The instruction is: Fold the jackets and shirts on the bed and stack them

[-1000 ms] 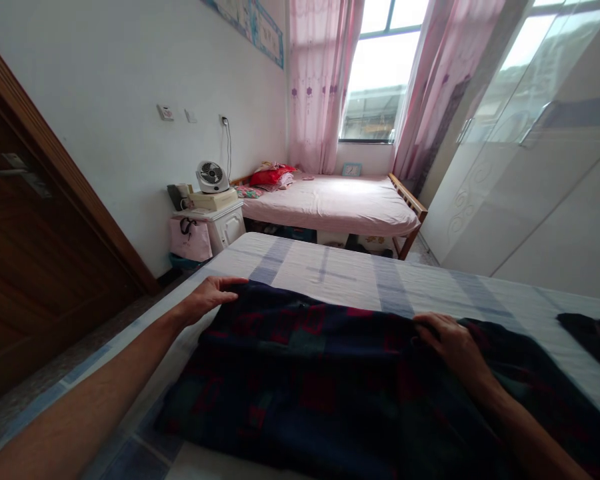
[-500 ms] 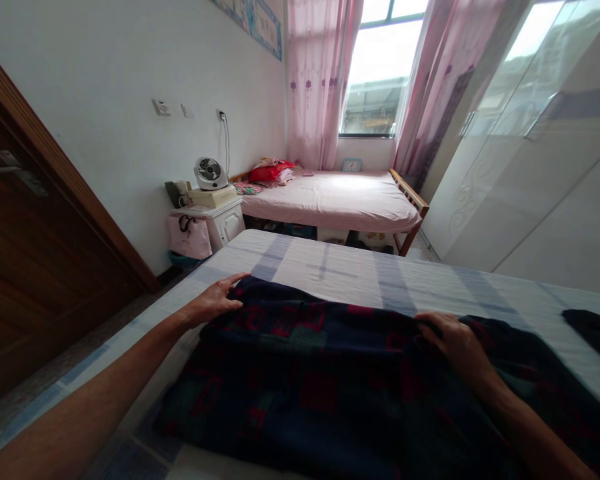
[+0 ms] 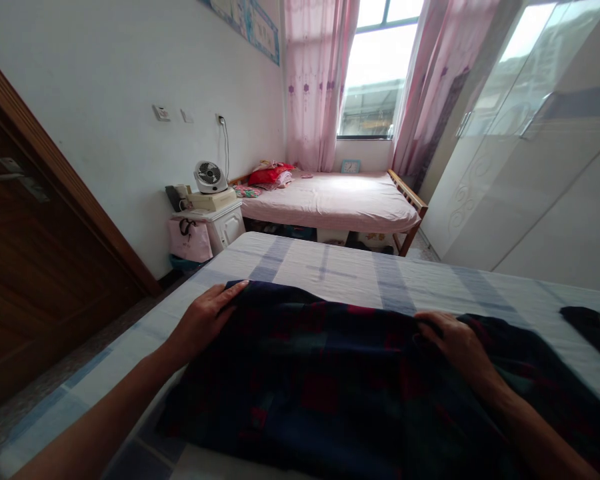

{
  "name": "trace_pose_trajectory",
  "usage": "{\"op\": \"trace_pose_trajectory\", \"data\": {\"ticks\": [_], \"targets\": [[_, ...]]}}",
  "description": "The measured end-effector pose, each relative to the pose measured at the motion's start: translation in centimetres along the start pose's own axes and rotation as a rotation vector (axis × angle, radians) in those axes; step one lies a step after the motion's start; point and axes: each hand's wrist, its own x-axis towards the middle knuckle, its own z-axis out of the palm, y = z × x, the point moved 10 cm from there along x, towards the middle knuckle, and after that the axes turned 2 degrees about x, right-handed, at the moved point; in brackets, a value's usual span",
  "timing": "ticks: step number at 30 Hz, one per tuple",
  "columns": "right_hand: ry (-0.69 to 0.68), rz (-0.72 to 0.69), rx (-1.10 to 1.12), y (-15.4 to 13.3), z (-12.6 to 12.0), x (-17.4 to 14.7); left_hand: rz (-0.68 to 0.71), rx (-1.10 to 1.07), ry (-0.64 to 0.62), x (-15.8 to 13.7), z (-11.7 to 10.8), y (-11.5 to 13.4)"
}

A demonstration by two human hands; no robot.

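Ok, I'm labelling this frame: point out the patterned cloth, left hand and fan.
Patterned cloth (image 3: 320, 392), head view: red patch.
Left hand (image 3: 203, 322), head view: its back.
Fan (image 3: 210, 173), head view: round grille.

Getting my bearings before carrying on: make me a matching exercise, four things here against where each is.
1. Left hand
2. Right hand
3. Fan
4. Clock

A. On a pale box atop the white cabinet
B. At the dark patterned cloth's far left corner
C. Below the window
D. At the cloth's far edge, toward the right

Pairs: 1-B, 2-D, 3-A, 4-C.
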Motion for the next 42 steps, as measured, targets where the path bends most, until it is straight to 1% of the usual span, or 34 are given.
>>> {"op": "trace_pose_trajectory", "data": {"ticks": [2, 5, 8, 10, 11, 12, 14, 15, 16, 17, 19, 20, 22, 24, 26, 29, 31, 33, 35, 37, 39, 40, 42], "targets": [[0.006, 0.005, -0.002, -0.1, -0.1, 0.0, 0.046, 0.153, 0.069, -1.6, -1.0, 0.9], [0.034, 0.024, -0.018, -0.3, -0.7, 0.0, 0.063, 0.258, 0.106, -2.9, -2.3, 1.5], [0.096, 0.050, -0.061, -0.9, -1.9, -0.2, 0.043, 0.223, 0.140, -2.5, -4.1, 1.1], [0.142, 0.060, -0.089, -1.3, -2.6, -0.3, -0.038, 0.083, 0.152, -1.4, -4.9, -0.1], [0.160, 0.062, -0.099, -1.4, -2.8, -0.3, -0.125, -0.029, 0.118, -0.7, -4.4, -1.3], [0.170, 0.062, -0.107, -1.5, -2.9, -0.3, -0.244, -0.156, 0.057, 0.0, -3.4, -2.8], [0.162, 0.065, -0.116, -1.3, -2.6, -0.2, -0.489, -0.365, -0.079, 0.6, -0.1, -5.6], [0.145, 0.071, -0.120, -1.0, -2.3, -0.1, -0.578, -0.419, -0.119, 0.8, 1.3, -6.7], [0.125, 0.079, -0.124, -0.7, -1.9, -0.1, -0.633, -0.440, -0.130, 0.9, 2.5, -7.5], [0.104, 0.088, -0.127, -0.4, -1.6, -0.1, -0.658, -0.437, -0.125, 1.1, 3.2, -8.2], [0.063, 0.098, -0.133, 0.1, -1.0, -0.1, -0.659, -0.422, -0.129, 1.4, 4.1, -8.7], [0.047, 0.099, -0.134, 0.2, -0.8, -0.1, -0.649, -0.420, -0.141, 1.4, 4.3, -8.6], [0.039, 0.102, -0.132, 0.2, -0.8, -0.1, -0.581, -0.402, -0.146, 1.4, 3.9, -8.0], [0.071, 0.118, -0.130, 0.2, -1.2, -0.2, -0.485, -0.357, -0.106, 1.3, 2.8, -7.2], [0.104, 0.137, -0.131, 0.3, -1.6, -0.2, -0.427, -0.251, -0.054, 1.0, 1.7, -7.0], [0.072, 0.143, -0.130, 0.6, -1.2, -0.2, -0.438, -0.096, -0.082, 0.2, 2.0, -8.1], [0.041, 0.148, -0.128, 1.0, -0.7, -0.2, -0.444, -0.053, -0.114, -0.3, 2.6, -8.6], [0.034, 0.171, -0.130, 1.5, -0.3, -0.3, -0.421, -0.026, -0.104, -0.7, 2.7, -8.4], [0.049, 0.197, -0.140, 1.6, -0.3, -0.4, -0.377, 0.018, -0.057, -1.2, 2.3, -7.4], [0.062, 0.201, -0.147, 1.0, -0.6, -0.4, -0.268, 0.093, 0.010, -1.8, 1.5, -5.5], [0.070, 0.183, -0.140, 0.1, -1.7, -0.2, -0.097, 0.147, 0.024, -2.7, 1.3, -3.3], [0.075, 0.175, -0.138, -0.1, -2.6, -0.1, -0.003, 0.161, -0.004, -3.2, 1.5, -2.4], [0.082, 0.171, -0.168, -0.1, -4.9, 0.3, 0.152, 0.164, -0.122, -4.2, 2.8, -1.8]]}}
